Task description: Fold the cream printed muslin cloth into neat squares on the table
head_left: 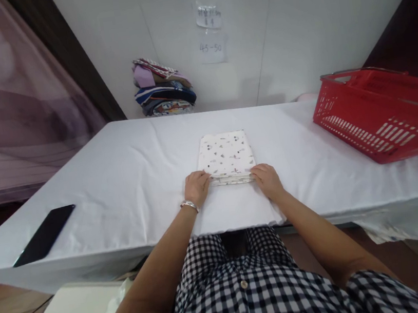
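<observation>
Head view: both hands are sitting at the near edge of a folded white cloth with small dark specks [226, 155], which is lying flat at mid-table, slightly toward the near side, on a table covered in white sheeting [124, 163].

Left hand [196, 186], with a silver bracelet [189, 205] on the wrist, is curling its fingers onto the cloth's near-left corner, fingers together and touching the stacked fold edges. Right hand [267, 180] is doing the same at the near-right corner, fingers bent and pressed together against the layers. Cannot tell whether either thumb is tucked under the cloth, so an actual pinch is not confirmable.

Cloth edges are looking squared, long side running away from the person.

Around it:
- flat black phone [44, 234] is lying near the table's left front edge, well apart from the cloth
- red plastic slotted basket [381, 111] is sitting tilted at the right end of the table
- stack of folded multicoloured fabrics [162, 88] is resting at the far side against the white wall
- two paper notes [210, 32] are hanging on that wall, the lower one reading 45-50
</observation>
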{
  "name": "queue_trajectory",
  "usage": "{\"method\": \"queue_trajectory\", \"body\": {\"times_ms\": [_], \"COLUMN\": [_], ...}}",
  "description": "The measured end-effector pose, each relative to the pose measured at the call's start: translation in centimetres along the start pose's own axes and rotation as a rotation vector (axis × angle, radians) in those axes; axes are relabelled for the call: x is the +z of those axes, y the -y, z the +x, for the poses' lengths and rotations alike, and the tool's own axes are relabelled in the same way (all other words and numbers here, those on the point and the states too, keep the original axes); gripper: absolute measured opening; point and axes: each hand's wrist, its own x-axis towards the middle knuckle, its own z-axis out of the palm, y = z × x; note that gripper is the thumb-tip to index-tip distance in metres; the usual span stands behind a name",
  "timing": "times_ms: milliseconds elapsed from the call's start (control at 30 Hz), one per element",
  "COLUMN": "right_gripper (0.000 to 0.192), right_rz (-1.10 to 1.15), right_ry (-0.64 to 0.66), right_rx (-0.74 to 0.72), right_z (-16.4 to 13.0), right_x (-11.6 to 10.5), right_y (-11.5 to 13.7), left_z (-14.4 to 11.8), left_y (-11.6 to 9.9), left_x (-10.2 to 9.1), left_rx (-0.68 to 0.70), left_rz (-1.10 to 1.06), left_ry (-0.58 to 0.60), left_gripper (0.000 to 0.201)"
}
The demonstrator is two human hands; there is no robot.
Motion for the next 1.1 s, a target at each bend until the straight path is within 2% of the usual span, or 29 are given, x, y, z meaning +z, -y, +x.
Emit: {"method": "queue_trajectory", "body": {"times_ms": [400, 733, 1100], "right_gripper": [0.029, 0.029, 0.031], "right_rz": [-0.013, 0.012, -0.056], "right_ry": [-0.051, -0.043, -0.032], "right_rx": [-0.006, -0.097, -0.093], "right_z": [0.1, -0.4, 0.0], "right_x": [-0.2, -0.2, 0.1], "right_y": [0.1, -0.2, -0.1], "left_z": [0.2, 0.3, 0.3], "left_y": [-0.1, 0.6, 0.9], "left_x": [-0.2, 0.6, 0.9], "left_rx": [-0.002, 0.131, 0.152], "left_rz": [-0.024, -0.044, -0.026], "left_ry": [0.002, -0.123, -0.145], "left_gripper": [0.03, 0.024, 0.021]}}
